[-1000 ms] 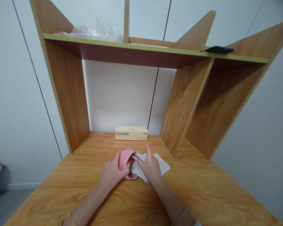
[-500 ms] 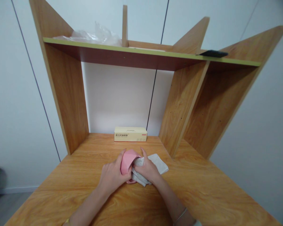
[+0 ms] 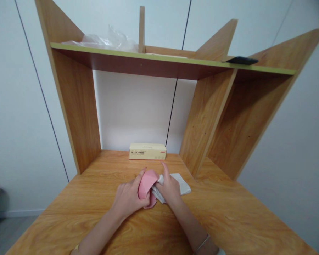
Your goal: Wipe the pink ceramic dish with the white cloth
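Note:
A pink, angular, hollow vessel (image 3: 147,182) is tilted on its side just above the desk, its opening turned to the right. My left hand (image 3: 129,195) grips it from the left, thumb below and fingers behind. A light grey-white cloth (image 3: 181,183) is bunched in my right hand (image 3: 170,189), pressed at the vessel's opening. Part of the cloth trails flat on the desk to the right. My right fingertips are partly hidden by the vessel and cloth, while one finger points up.
A cream cling-film box (image 3: 147,152) stands at the back of the wooden desk (image 3: 154,233). Upright wooden panels (image 3: 77,113) carry a shelf (image 3: 170,60) above. On it lie a clear plastic bag (image 3: 108,40) and a dark flat object (image 3: 242,60).
My right hand has shifted slightly right and up with the cloth, showing less cloth at the vessel's mouth. The pink vessel has turned a little in my left hand.

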{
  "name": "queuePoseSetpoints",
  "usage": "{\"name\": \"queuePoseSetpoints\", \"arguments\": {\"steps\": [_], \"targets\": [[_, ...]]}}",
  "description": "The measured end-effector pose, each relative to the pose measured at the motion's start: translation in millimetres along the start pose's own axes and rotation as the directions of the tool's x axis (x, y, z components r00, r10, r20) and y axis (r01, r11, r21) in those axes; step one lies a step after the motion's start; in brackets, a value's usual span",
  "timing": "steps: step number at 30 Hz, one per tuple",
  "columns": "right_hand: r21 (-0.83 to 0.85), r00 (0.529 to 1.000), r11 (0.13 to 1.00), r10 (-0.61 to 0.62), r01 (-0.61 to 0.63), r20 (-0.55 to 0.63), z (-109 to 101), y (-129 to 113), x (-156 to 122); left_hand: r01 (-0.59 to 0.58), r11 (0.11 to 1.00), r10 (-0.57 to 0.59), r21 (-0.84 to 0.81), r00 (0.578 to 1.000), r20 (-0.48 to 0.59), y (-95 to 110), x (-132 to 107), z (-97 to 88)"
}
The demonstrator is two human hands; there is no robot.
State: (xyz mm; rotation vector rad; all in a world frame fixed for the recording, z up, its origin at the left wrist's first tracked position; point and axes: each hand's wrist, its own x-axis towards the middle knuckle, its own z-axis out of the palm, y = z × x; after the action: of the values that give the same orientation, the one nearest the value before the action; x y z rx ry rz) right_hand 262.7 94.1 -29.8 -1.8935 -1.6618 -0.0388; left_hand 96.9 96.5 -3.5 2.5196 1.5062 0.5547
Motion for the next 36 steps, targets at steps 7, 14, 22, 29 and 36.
{"name": "queuePoseSetpoints", "arguments": {"steps": [7,14,22,29,36], "targets": [[0.167,0.994,0.981,0.093,-0.103,0.066,14.0,4.9,0.5,0.034,0.985,-0.044,-0.167,0.998,-0.054,-6.5,1.6,4.8],[0.362,0.991,0.922,0.129,-0.137,0.045,20.8,9.7,2.1,0.013,0.904,-0.03,-0.428,0.999,-0.033,-7.1,2.2,20.1],[-0.127,1.0,0.992,0.018,-0.018,0.003,-5.2,-7.7,-0.6,0.085,0.954,-0.078,-0.288,0.996,0.037,-4.9,4.7,6.7],[-0.061,0.985,0.989,0.141,-0.135,0.103,-3.1,-2.0,1.8,-0.01,0.976,0.018,-0.219,0.999,0.036,2.8,-1.4,3.5],[0.299,0.982,0.936,0.183,-0.188,0.046,16.6,9.1,3.4,-0.014,0.905,-0.019,-0.426,0.997,-0.073,-9.1,1.1,16.7]]}}
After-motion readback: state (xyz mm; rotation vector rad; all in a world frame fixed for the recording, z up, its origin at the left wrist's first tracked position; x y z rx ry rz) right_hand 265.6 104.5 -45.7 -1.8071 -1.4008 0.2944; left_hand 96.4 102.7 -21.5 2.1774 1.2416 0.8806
